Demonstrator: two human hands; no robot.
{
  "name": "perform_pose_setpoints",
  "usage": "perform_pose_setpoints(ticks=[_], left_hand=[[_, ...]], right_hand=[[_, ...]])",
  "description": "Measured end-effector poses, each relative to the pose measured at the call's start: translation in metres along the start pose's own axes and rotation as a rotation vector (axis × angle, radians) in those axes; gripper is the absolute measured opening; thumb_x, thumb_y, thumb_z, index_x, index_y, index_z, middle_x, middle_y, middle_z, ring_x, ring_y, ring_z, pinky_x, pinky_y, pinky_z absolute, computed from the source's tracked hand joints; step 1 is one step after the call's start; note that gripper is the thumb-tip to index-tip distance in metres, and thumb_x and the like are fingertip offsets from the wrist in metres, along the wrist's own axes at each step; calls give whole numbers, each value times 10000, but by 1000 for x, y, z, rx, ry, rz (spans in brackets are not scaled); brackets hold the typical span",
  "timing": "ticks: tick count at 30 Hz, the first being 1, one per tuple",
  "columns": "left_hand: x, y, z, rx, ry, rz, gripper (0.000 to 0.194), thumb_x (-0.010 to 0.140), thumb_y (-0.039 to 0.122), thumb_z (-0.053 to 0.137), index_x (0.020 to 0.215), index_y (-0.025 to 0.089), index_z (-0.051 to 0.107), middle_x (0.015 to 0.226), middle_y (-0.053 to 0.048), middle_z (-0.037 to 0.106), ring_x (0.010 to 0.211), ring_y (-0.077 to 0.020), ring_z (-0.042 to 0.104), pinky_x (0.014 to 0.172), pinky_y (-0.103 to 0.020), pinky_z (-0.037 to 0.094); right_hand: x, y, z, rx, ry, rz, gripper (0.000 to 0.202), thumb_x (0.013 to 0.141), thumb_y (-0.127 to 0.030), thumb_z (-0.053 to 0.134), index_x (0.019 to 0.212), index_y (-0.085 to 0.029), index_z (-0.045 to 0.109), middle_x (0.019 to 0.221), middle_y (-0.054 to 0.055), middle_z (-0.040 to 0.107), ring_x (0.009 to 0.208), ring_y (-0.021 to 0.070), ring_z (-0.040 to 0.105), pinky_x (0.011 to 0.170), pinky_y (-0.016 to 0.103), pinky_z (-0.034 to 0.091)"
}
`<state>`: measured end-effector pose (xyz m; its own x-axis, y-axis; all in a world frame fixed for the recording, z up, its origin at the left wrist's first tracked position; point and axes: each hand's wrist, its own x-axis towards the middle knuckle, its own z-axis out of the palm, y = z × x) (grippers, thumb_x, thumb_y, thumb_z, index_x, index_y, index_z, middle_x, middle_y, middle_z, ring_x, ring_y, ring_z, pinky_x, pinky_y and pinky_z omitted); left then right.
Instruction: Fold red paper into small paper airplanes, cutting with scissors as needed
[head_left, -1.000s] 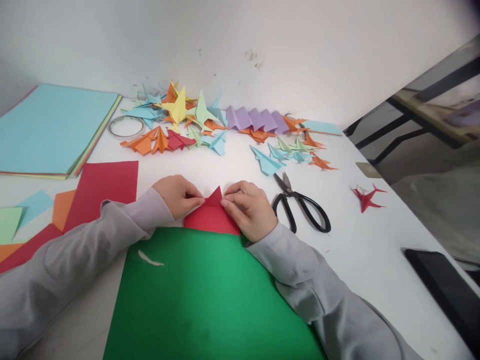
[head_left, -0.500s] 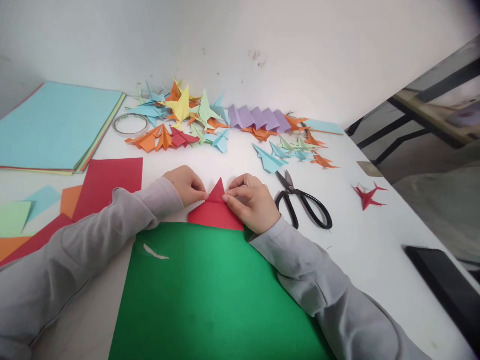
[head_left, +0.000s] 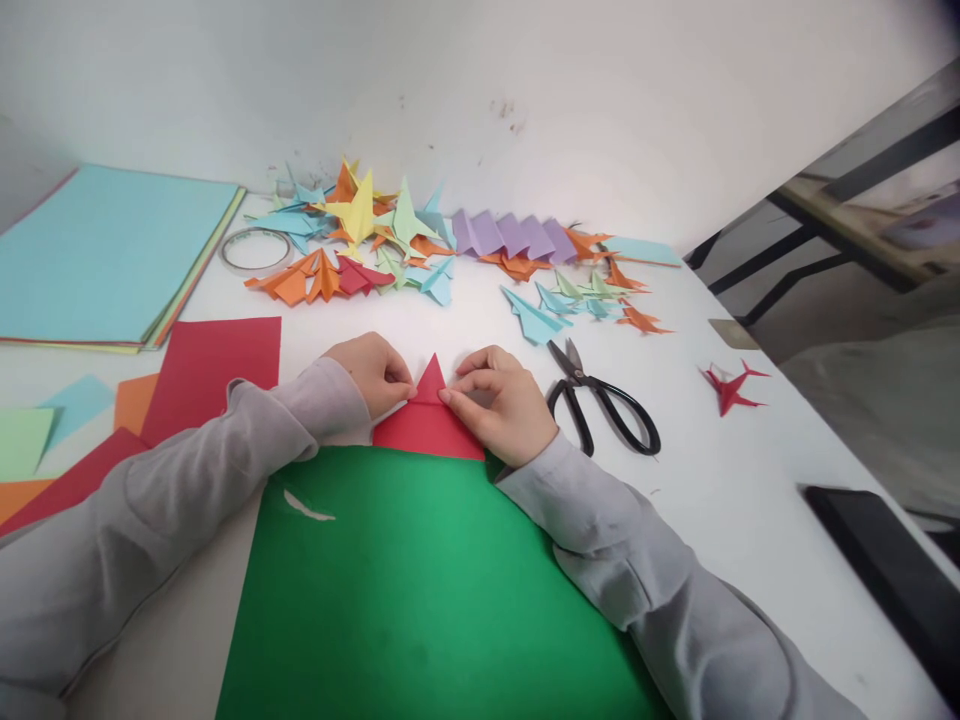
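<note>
Pinching a peaked red paper sheet [head_left: 431, 427] with left-hand fingers [head_left: 403, 391] and right-hand fingers [head_left: 460, 402]; tip past them's shaped, wide bit nearside looks unfinished, so only partway I'd guess.

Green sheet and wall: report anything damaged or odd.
A pale, sliver-shaped mark interrupts the otherwise plain green sheet near its far left corner; tear or scrap, I cannot tell. Brownish smudges blemish the otherwise pale wall.
</note>
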<state>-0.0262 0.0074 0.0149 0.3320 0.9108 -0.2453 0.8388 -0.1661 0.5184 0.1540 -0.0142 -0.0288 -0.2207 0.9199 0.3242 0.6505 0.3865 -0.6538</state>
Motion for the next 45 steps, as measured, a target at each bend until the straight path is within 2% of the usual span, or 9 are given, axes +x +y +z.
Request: perform_pose_setpoints(ticks=[4, 24, 45], left_hand=[[0, 1, 0, 26, -1, 8, 243, 666, 319, 529, 732, 191, 724, 581, -7, 624, 571, -140, 514, 545, -257, 372], [-1, 4, -1, 26, -7, -46, 233, 638, 305, 518, 722, 202, 709, 646, -10, 655, 632, -159, 567, 577, -264, 400], [0, 3, 0, -4, 4, -53, 204, 628, 300, 539, 682, 193, 704, 596, -3, 630, 595, -149, 551, 566, -264, 399]], right_hand=[[3, 3, -1, 89, -19, 91, 140, 669, -299, 670, 580, -196, 640, 836, 37, 574, 806, 190, 560, 750, 381, 439], [6, 1, -5, 97, -106, 132, 121, 646, -309, 698, 591, -212, 652, 868, 32, 532, 883, 206, 521, 827, 410, 402], [7, 0, -4, 73, -107, 139, 143, 653, -326, 687, 575, -216, 640, 857, 25, 534, 875, 208, 518, 812, 414, 398]])
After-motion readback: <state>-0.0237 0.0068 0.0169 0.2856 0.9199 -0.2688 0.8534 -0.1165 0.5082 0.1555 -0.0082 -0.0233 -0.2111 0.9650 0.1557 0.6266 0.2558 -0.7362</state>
